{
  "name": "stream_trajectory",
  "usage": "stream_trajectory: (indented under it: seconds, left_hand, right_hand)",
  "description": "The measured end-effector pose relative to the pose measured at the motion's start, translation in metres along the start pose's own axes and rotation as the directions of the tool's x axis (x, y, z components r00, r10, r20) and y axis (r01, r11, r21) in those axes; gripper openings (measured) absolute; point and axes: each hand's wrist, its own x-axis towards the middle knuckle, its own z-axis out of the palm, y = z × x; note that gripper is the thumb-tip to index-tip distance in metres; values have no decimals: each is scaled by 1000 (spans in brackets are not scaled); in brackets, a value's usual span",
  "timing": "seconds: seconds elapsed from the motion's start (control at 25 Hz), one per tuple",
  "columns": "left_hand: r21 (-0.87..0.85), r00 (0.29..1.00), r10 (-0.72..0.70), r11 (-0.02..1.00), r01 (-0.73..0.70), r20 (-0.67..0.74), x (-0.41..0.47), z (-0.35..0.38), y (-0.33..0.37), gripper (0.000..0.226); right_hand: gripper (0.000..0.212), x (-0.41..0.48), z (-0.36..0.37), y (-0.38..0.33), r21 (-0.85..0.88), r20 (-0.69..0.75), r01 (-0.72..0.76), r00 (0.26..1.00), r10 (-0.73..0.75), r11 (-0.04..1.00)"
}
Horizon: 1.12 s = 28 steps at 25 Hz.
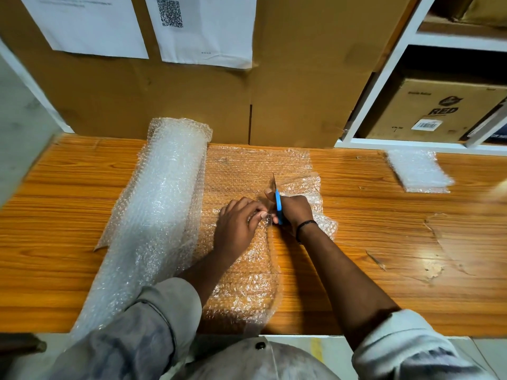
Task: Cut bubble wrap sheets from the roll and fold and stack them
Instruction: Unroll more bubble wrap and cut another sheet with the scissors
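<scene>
blue-handled scissors (278, 205), gripped in the right hand (295, 212), cut the sheet (241, 165) spread on the bench (384, 242) beside the roll (164, 187); the left hand (238, 224) pinches it, fingers (248, 205) just beside the blades, so a nick or a bunched, skewed cut is a risk. a shelf box (428, 111) reads "red"; a paper (203, 28) shows a qr code.

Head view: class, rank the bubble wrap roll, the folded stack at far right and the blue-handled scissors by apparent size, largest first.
1. bubble wrap roll
2. folded stack
3. scissors, partly hidden in the right hand
</scene>
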Motion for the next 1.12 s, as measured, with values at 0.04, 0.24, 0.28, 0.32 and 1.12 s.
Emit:
stream_trajectory:
  seconds: [0.04,0.24,0.28,0.32,1.12]
  left_hand:
    - [2,1000,6,1000,-6,2,0,0,0,11]
    - [9,1000,10,1000,-10,6,1,-1,0,11]
    - [11,1000,9,1000,-9,6,1,0,-1,11]
    - [13,1000,10,1000,-10,6,2,0,-1,10]
    - [-52,1000,-20,998,20,4,6,5,-3,8]
  right_hand:
    - [43,3,-1,-2,-18,-7,-6,1000,5,1000]
    - [43,17,-3,-6,-33,-19,-16,1000,15,999]
    - [45,18,-2,-7,-32,-17,-16,1000,15,999]
    - [47,19,-1,-7,-34,-18,-13,1000,12,999]
    - [54,49,7,-27,-21,9,5,1000,-5,1000]
